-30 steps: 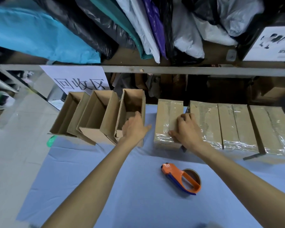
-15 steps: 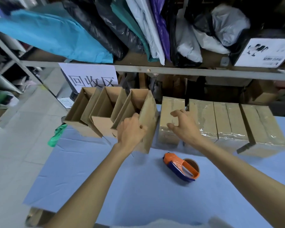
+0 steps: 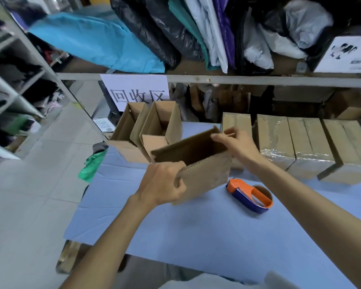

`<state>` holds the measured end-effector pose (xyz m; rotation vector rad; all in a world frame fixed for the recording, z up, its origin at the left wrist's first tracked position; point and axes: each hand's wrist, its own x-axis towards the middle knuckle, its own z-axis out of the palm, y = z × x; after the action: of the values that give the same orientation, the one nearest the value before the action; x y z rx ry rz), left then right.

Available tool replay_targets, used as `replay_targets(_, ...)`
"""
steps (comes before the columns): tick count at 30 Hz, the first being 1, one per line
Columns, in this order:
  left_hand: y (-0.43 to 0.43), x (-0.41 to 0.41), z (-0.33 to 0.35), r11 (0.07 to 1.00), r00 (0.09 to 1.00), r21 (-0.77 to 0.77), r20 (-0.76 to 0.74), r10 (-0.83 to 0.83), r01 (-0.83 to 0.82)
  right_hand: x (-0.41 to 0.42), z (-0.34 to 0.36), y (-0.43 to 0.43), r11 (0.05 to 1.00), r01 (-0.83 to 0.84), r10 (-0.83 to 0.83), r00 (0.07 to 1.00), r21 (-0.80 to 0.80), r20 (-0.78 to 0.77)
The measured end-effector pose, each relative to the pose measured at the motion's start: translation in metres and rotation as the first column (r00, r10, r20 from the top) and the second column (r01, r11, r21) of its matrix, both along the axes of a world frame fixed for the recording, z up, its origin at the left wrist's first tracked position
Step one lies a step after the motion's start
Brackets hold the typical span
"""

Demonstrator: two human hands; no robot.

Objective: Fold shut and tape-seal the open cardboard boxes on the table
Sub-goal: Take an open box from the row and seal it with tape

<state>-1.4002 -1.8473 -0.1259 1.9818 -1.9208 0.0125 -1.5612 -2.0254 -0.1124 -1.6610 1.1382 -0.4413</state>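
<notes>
An open cardboard box (image 3: pixel 204 176) is held between both hands over the blue table (image 3: pixel 196 226), its mouth facing up and away. My left hand (image 3: pixel 163 184) grips its near left corner. My right hand (image 3: pixel 238 142) pinches the far right edge of its rim. Two more open boxes (image 3: pixel 158 130) stand at the back left. Several taped, sealed boxes (image 3: pixel 300 147) line the back right. An orange and blue tape dispenser (image 3: pixel 250 193) lies on the table just right of the held box.
A metal shelf rail (image 3: pixel 217 80) with a white paper sign (image 3: pixel 136 90) runs behind the table, with bagged garments (image 3: pixel 175 34) above. A green bag (image 3: pixel 92 165) hangs off the table's left edge. Shelving (image 3: pixel 13 80) stands at the left.
My left hand has pulled one open box out of the back-left row toward the table's middle. My right hand has left the sealed box and taken the open box's far edge.
</notes>
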Motion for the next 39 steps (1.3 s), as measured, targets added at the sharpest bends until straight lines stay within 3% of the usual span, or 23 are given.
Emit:
replay_targets(5,0.021,0.006,-0.010,0.994,0.993,-0.025,0.069,-0.101,0.103,-0.002,-0.017,0.014,0.995,-0.081,0.061,0.953,-0.056,-0.298)
replay_targets(7,0.027,0.010,-0.019,0.993,0.998,-0.105,-0.019,-0.060,0.058,-0.006,-0.023,0.020,0.996,-0.055,0.034,0.959,-0.065,-0.283)
replay_targets(9,0.032,0.011,-0.026,0.980,0.971,-0.169,-0.230,0.062,-0.103,-0.012,-0.028,0.026,0.997,-0.016,-0.006,0.960,-0.073,-0.280)
replay_targets(10,0.033,0.011,-0.030,0.957,0.922,-0.170,-0.352,0.163,-0.234,-0.015,-0.033,0.027,0.997,0.009,-0.030,0.956,-0.073,-0.291)
replay_targets(12,0.034,0.015,-0.037,0.881,0.717,-0.019,-0.589,0.373,-0.473,-0.023,-0.043,0.031,0.996,0.054,-0.072,0.952,-0.067,-0.297)
replay_targets(14,0.033,0.018,-0.042,0.834,0.492,0.244,-0.713,0.500,-0.494,-0.030,-0.050,0.035,0.992,0.116,-0.126,0.951,-0.052,-0.283)
replay_targets(16,0.032,0.016,-0.046,0.843,0.436,0.339,-0.739,0.513,-0.417,-0.036,-0.054,0.041,0.987,0.151,-0.158,0.949,-0.046,-0.273)
replay_targets(21,0.026,0.008,-0.049,0.874,0.423,0.359,-0.771,0.476,-0.329,-0.050,-0.063,0.050,0.990,0.142,-0.137,0.946,-0.004,-0.292)
replay_targets(26,0.024,0.001,-0.058,0.901,0.501,0.358,-0.749,0.434,-0.245,-0.058,-0.059,0.054,0.984,0.177,-0.171,0.945,-0.005,-0.279)
replay_targets(34,0.019,-0.010,-0.074,0.903,0.578,0.357,-0.695,0.428,-0.240,-0.065,-0.067,0.058,0.994,0.075,-0.097,0.931,-0.076,-0.353)
replay_targets(39,0.019,-0.014,-0.080,0.891,0.598,0.359,-0.661,0.452,-0.276,-0.070,-0.077,0.063,0.985,0.090,-0.137,0.925,-0.146,-0.355)
